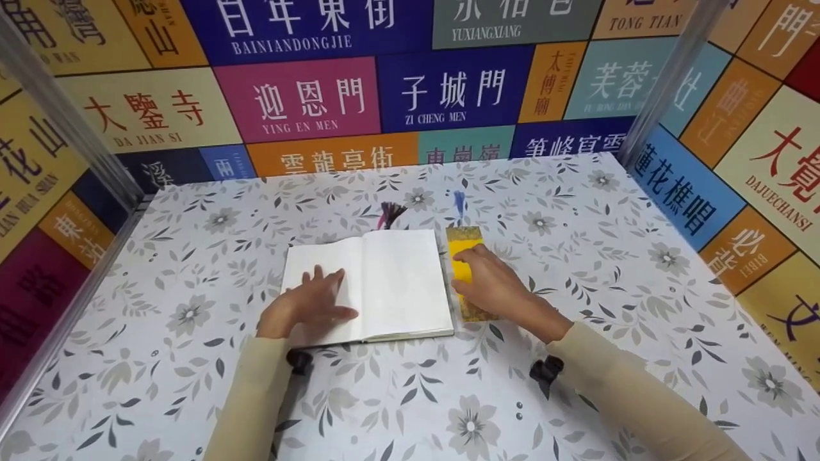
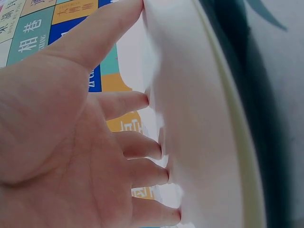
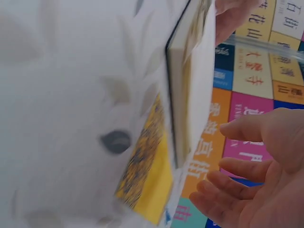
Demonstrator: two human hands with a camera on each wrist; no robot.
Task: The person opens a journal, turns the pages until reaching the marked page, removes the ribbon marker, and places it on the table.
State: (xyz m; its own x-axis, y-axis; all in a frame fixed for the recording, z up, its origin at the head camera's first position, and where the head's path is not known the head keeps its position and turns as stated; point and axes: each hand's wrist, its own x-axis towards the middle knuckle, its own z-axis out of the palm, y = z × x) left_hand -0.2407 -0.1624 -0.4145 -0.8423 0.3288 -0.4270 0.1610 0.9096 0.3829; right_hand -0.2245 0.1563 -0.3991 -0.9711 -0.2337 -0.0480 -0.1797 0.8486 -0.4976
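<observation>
I see the left hand (image 1: 303, 303), fingers apart, tips touching the open book (image 1: 407, 282). At the book's three o'clock, the right hand (image 1: 496, 282), fingers loosely bent, is over the yellow bookmark (image 1: 462, 271). A dark tassel (image 1: 392, 214) lies at twelve.

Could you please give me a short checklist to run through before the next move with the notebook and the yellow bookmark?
1. The notebook lies open: ok, its visible pages are blank.
2. The left grip is on the left page: ok, fingertips touch it.
3. The yellow bookmark is clear of the notebook: ok, it lies to the right.
4. The right grip holds the yellow bookmark: not ok, its fingers hover above it.
5. What the dark tassel is attached to: cannot tell.
</observation>
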